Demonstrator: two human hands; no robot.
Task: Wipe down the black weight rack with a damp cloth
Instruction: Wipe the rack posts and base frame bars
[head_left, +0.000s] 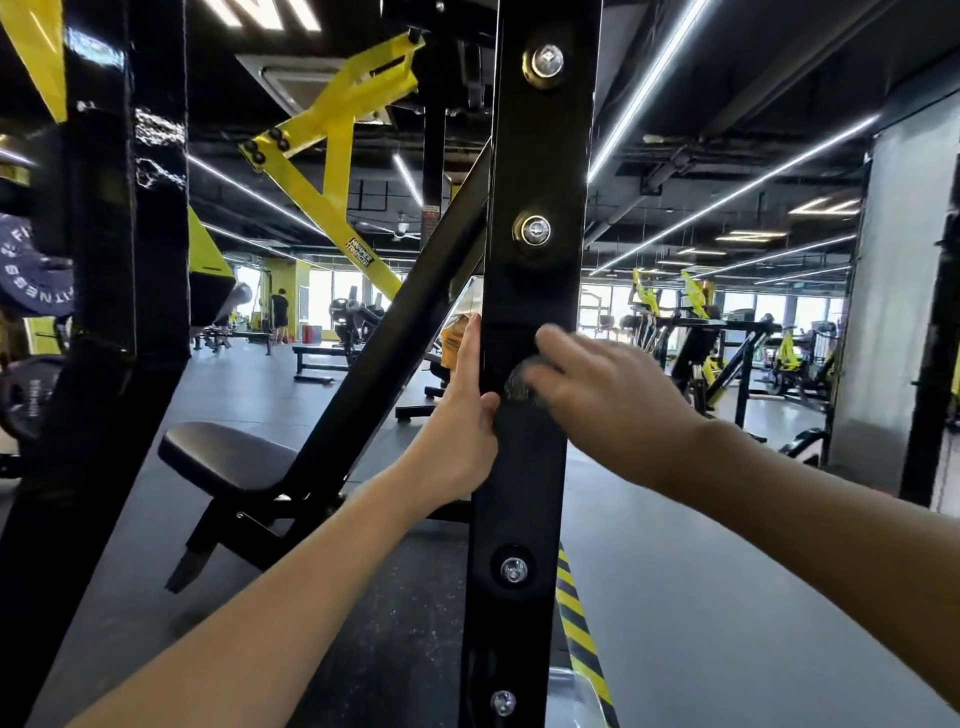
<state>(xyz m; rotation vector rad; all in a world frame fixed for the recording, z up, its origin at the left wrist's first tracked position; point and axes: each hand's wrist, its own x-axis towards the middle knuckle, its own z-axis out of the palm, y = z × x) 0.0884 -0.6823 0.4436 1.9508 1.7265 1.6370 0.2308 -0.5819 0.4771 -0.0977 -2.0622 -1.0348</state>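
A black upright post of the weight rack (535, 156) with several silver bolts runs top to bottom through the middle of the view. My left hand (462, 415) holds the post's left edge, fingers stretched up along its side and thumb on its front face. My right hand (597, 395) presses a dark grey cloth (519, 384) against the post's front, just right of my left thumb. The cloth is mostly hidden under my fingers and blurred.
A black diagonal brace (395, 332) slopes down to the left behind the post. A padded black bench seat (223, 452) sits lower left. A thick black column (124, 234) and weight plates (31, 270) stand at the far left. Yellow-black hazard tape (576, 623) marks the floor. More gym machines (727, 343) stand farther back.
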